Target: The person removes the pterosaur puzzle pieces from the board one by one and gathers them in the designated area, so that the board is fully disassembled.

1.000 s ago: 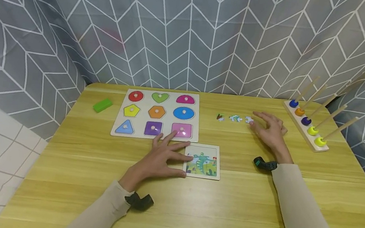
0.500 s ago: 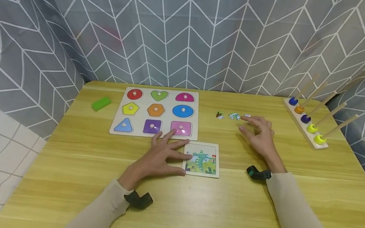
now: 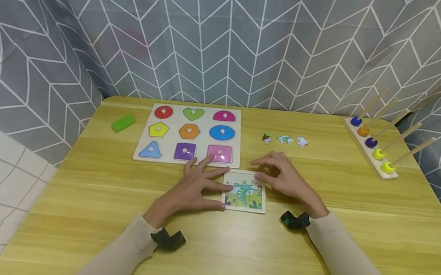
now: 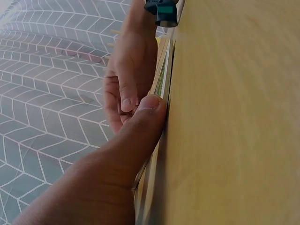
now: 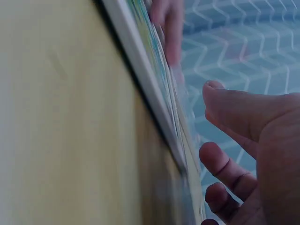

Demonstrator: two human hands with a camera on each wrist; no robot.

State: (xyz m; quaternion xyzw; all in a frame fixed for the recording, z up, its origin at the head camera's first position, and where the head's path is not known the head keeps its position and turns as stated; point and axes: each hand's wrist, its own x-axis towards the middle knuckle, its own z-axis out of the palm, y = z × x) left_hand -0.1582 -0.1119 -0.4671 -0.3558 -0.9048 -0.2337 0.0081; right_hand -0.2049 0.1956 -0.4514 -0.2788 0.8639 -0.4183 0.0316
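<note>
A small framed jigsaw puzzle with a green dinosaur picture lies flat on the table; a pale bare strip shows along its top. My left hand rests at its left side with spread fingers, the thumb touching the frame. Over the top right corner is my right hand, fingers bent and thumb apart from them. In the right wrist view nothing shows between those fingers. Farther back lie three loose jigsaw pieces: a brown-and-green one, a green-and-white one and a pale one.
A peg shape board with several coloured knobbed shapes lies behind my left hand. Left of it is a green block. At the back right stands a wooden rack with upright rods and coloured rings. A grey patterned curtain borders the table.
My right hand has moved from the loose pieces leftward and nearer, to the puzzle's top right corner. All three pieces still lie at the back. My left hand has stayed in place.
</note>
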